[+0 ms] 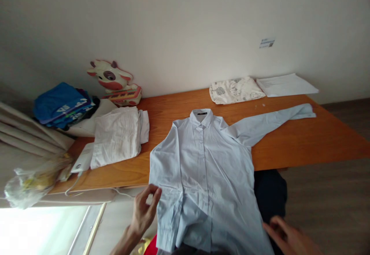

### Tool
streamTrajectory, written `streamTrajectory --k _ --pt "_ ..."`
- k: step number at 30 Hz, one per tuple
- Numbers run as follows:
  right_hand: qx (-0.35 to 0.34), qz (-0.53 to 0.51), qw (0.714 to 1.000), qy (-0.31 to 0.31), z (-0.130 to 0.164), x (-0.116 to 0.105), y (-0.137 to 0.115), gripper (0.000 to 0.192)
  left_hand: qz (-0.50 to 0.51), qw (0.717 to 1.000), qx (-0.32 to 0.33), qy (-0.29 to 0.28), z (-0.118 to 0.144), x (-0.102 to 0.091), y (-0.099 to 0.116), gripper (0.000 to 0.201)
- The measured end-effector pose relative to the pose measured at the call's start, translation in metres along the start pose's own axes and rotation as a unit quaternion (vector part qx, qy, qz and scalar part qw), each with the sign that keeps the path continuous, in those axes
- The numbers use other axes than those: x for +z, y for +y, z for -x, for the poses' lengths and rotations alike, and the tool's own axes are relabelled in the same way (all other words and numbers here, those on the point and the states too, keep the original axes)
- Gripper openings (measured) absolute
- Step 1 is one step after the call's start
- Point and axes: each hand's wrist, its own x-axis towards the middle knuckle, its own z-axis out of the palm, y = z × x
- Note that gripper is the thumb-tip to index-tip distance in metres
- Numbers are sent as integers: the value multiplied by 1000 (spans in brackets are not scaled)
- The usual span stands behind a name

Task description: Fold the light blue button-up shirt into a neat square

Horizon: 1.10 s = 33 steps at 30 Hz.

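Two hands work at the near end of a pale blue shirt spread face up on a wooden table, its hem hanging over the near edge. The left hand pinches the folded-in sleeve between thumb and fingers. The right hand is blurred beside the hem; its grip cannot be told. A folded white cloth lies to the left.
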Motion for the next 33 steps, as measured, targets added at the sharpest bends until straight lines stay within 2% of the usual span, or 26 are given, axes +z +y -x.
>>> streamTrajectory --k 2,3,5,8,10,13,18,23,27,33 --pt "-15 0 1000 26 -34 -1 -21 40 -4 995 74 -66 -50 19 39 30" --pt "-42 -1 998 54 -55 0 -38 38 -16 990 111 -82 -78 32 53 31" --pt "-162 -3 982 99 -103 9 -81 36 -60 977 175 -105 -132 61 70 45" --pt "-334 29 939 72 -173 32 -140 42 -113 967 196 -113 -193 100 64 61" --pt "-370 106 922 43 -209 48 -159 47 -168 963 177 -113 -216 118 49 66" --pt "-322 214 921 48 -242 68 -158 55 -245 948 176 -100 -229 128 27 67" --pt "-238 258 930 110 -252 87 -143 64 -278 938 181 -97 -233 127 13 69" --pt "-170 266 936 154 -256 85 -143 72 -297 939 165 -51 -234 132 15 77" --pt "-140 266 939 168 -259 81 -141 76 -307 939 150 -46 -234 132 18 83" --pt "-128 269 945 139 -263 76 -141 79 -300 943 133 -49 -236 129 19 87"
